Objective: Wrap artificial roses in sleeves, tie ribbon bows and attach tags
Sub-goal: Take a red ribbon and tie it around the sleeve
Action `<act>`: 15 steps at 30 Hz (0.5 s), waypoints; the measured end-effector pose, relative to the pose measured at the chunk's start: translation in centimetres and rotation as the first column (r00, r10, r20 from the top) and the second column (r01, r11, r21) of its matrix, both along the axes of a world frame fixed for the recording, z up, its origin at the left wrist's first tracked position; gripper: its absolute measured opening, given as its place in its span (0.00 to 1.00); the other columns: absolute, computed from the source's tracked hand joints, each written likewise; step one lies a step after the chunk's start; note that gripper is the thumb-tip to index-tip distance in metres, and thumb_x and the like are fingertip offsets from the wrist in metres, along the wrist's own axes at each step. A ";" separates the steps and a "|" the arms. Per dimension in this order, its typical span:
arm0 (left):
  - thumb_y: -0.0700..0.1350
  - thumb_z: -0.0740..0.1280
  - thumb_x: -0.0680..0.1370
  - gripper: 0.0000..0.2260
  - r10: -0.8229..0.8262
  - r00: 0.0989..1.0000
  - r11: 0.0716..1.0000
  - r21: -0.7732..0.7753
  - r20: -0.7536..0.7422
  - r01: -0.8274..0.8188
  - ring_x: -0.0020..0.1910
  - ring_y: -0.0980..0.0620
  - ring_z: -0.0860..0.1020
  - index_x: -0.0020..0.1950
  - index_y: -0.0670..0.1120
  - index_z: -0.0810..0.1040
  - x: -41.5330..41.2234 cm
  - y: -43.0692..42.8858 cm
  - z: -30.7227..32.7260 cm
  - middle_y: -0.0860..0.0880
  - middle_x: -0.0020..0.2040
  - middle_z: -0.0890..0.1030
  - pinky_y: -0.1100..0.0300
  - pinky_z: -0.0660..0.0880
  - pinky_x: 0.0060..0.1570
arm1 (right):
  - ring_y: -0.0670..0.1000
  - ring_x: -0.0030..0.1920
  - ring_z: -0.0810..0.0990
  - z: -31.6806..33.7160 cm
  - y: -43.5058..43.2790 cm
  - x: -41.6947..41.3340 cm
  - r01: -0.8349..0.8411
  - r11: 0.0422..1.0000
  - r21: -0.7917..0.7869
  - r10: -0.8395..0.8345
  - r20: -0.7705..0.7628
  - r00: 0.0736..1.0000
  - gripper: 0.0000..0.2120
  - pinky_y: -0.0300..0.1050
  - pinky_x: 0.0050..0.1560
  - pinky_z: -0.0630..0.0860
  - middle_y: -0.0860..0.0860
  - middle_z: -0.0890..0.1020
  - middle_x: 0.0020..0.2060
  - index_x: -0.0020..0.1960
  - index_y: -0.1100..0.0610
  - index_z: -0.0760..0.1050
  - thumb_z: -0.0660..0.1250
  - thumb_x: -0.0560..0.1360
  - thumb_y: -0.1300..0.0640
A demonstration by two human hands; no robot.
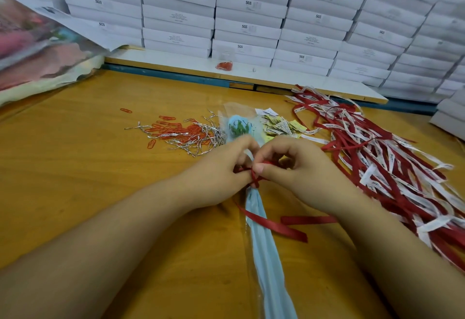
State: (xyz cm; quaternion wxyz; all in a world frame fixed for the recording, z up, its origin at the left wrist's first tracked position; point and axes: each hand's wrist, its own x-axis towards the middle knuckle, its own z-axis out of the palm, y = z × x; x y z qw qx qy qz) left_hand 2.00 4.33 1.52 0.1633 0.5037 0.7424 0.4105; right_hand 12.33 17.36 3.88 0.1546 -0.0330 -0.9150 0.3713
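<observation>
Pinching a red ribbon (275,227) at the neck of the sleeved rose (264,255), the left hand (224,178) and the right hand (299,172) meet near the middle of the worktop (88,180); each has its fingers curled tight on the ribbon where it crosses the gathered sleeve, and two loose tails trail toward the near edge; no finished loops show, so I judge the bow to be mid-tie, a first knot at most. The rose lies lengthwise, blue head toward the far edge, pale-blue wrapped stem running off the near edge; its wrapping looks done. No tag shows on it; that step seems left to do. Just beyond the hands sits a heap of small printed tags (279,126); left of it, red paper clips (176,130) lie mixed with silver twist ties (198,149); along the right edge sprawls a mass of spare ribbons (390,167), red and white; at the far left corner rests a blurred clear bag (37,42), perhaps holding more roses; white boxes (176,17) stack up behind the far edge.
</observation>
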 end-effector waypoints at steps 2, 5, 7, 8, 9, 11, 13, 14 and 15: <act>0.41 0.67 0.77 0.10 0.019 0.999 1.000 0.022 0.027 -0.019 0.35 0.67 0.76 0.51 0.48 0.65 0.0 0.1 -0.1 0.59 0.34 0.82 0.69 0.69 0.35 | 0.49 0.42 0.79 -0.3 -0.1 -0.5 0.041 0.998 -0.046 -0.043 -0.039 0.998 0.03 0.49 0.47 0.77 0.50 0.81 0.38 0.40 0.55 0.80 0.71 0.73 0.61; 0.41 0.68 0.77 0.14 0.022 0.999 1.000 0.015 0.029 -0.022 0.41 0.62 0.79 0.50 0.51 0.61 -0.1 0.0 -0.1 0.58 0.39 0.84 0.65 0.72 0.42 | 0.54 0.39 0.81 -0.8 -0.1 -0.9 0.082 0.990 -0.117 -0.086 -0.034 0.996 0.03 0.51 0.45 0.79 0.53 0.82 0.35 0.41 0.58 0.80 0.71 0.73 0.63; 0.42 0.68 0.77 0.16 0.005 1.000 1.000 0.007 0.019 -0.005 0.40 0.59 0.79 0.49 0.54 0.60 0.0 -0.3 -0.1 0.59 0.39 0.84 0.64 0.72 0.41 | 0.55 0.38 0.81 -1.1 0.0 -1.1 0.106 0.984 -0.144 -0.108 -0.007 0.994 0.02 0.49 0.42 0.79 0.56 0.83 0.36 0.42 0.59 0.80 0.70 0.73 0.63; 0.42 0.68 0.77 0.15 -0.006 1.000 1.000 0.002 0.012 0.005 0.40 0.59 0.79 0.49 0.54 0.61 0.0 -0.4 -0.1 0.59 0.39 0.84 0.64 0.73 0.41 | 0.53 0.35 0.81 -1.1 0.0 -1.1 0.118 0.978 -0.171 -0.117 0.012 0.993 0.01 0.45 0.38 0.79 0.57 0.83 0.36 0.43 0.59 0.79 0.70 0.74 0.63; 0.42 0.68 0.77 0.14 -0.020 1.000 1.000 0.002 0.016 0.020 0.39 0.60 0.79 0.49 0.54 0.63 0.0 -0.5 0.0 0.58 0.39 0.84 0.65 0.73 0.40 | 0.49 0.31 0.80 -1.2 0.0 -1.1 0.134 0.968 -0.214 -0.129 0.037 0.991 0.01 0.40 0.34 0.77 0.58 0.83 0.36 0.44 0.59 0.79 0.70 0.74 0.63; 0.41 0.69 0.76 0.10 -0.043 0.998 0.999 0.012 0.050 0.043 0.39 0.64 0.79 0.48 0.53 0.69 0.0 -0.5 0.1 0.57 0.40 0.84 0.70 0.71 0.38 | 0.46 0.27 0.77 -1.2 0.1 -1.1 0.180 0.927 -0.330 -0.156 0.100 0.983 0.02 0.35 0.28 0.73 0.58 0.82 0.34 0.47 0.59 0.78 0.69 0.74 0.64; 0.40 0.70 0.75 0.08 -0.036 0.996 0.999 0.031 0.081 0.033 0.39 0.63 0.80 0.46 0.52 0.75 -0.2 -0.4 0.1 0.55 0.39 0.85 0.73 0.70 0.39 | 0.46 0.26 0.77 -1.3 0.2 -1.1 0.218 0.876 -0.430 -0.169 0.150 0.974 0.03 0.34 0.26 0.72 0.57 0.81 0.32 0.48 0.59 0.77 0.69 0.75 0.65; 0.40 0.71 0.74 0.08 -0.027 0.996 0.999 0.037 0.083 0.024 0.40 0.63 0.80 0.46 0.52 0.77 -0.3 -0.4 0.1 0.55 0.39 0.85 0.72 0.71 0.41 | 0.47 0.26 0.77 -1.4 0.3 -1.1 0.233 0.851 -0.470 -0.173 0.168 0.971 0.03 0.34 0.26 0.72 0.57 0.81 0.32 0.47 0.60 0.77 0.68 0.75 0.65; 0.41 0.72 0.73 0.08 -0.016 0.997 0.999 0.037 0.078 0.013 0.41 0.63 0.81 0.47 0.53 0.79 -0.3 -0.5 0.2 0.55 0.40 0.85 0.70 0.73 0.44 | 0.46 0.26 0.77 -1.4 0.3 -1.2 0.248 0.825 -0.508 -0.177 0.184 0.967 0.03 0.34 0.26 0.73 0.56 0.80 0.31 0.47 0.60 0.77 0.68 0.75 0.66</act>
